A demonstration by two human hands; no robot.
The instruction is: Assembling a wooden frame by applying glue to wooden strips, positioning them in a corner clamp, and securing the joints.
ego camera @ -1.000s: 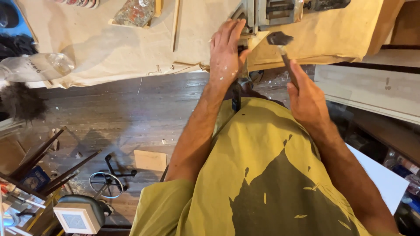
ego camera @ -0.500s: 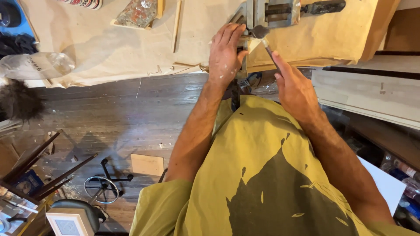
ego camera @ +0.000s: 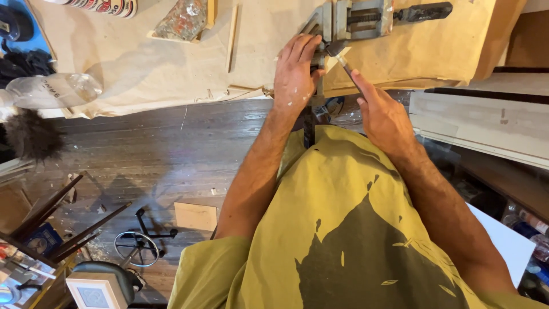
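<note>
My left hand [ego camera: 297, 71] rests flat on the near edge of the paper-covered bench, fingers against a thin wooden piece held in a grey metal vise [ego camera: 357, 17]. My right hand [ego camera: 383, 111] grips the handle of a small paintbrush [ego camera: 338, 54]. Its dark bristle tip touches the workpiece just below the vise jaws, right beside my left fingertips. The vise handle [ego camera: 423, 11] sticks out to the right.
Brown paper [ego camera: 143, 63] covers the bench. A wooden stick [ego camera: 231, 37], a clear plastic bag [ego camera: 54, 90] and a crumpled wrapper [ego camera: 183, 20] lie on it. Below are dark floorboards, a wood scrap [ego camera: 195, 216], tripod legs [ego camera: 63, 209] and a white board [ego camera: 480, 117] at right.
My right hand has moved the brush up and left, from beside the vise onto the piece next to my left fingers. The left hand has stayed put.
</note>
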